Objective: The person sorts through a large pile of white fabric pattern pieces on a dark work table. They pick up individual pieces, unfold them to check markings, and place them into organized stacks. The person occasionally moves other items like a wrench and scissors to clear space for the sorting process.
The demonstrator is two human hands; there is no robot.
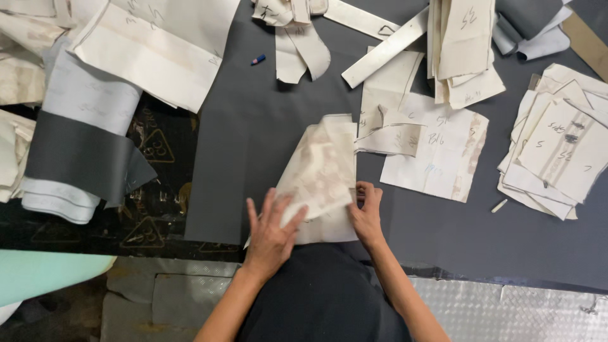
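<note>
The left hand [271, 233] lies flat, fingers spread, grip apart, on a cream pattern piece [320, 177] at the near edge of the grey sheet [253, 126] covering the bench. The right hand [366, 212] pinches that piece's right edge, grip clamped on it. Paper stacks [551, 152] lie well right, chalk [499, 205] nearby

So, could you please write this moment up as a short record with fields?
Surface: dark grey sheet spread over the worktable
Left hand: flat, fingers spread, on a cream paper pattern piece
Right hand: pinching that piece's right edge
Nearby right: marked pattern sheet; pattern stack; white chalk stick
Far side: small blue and red marker
Left: grey fabric roll
</note>
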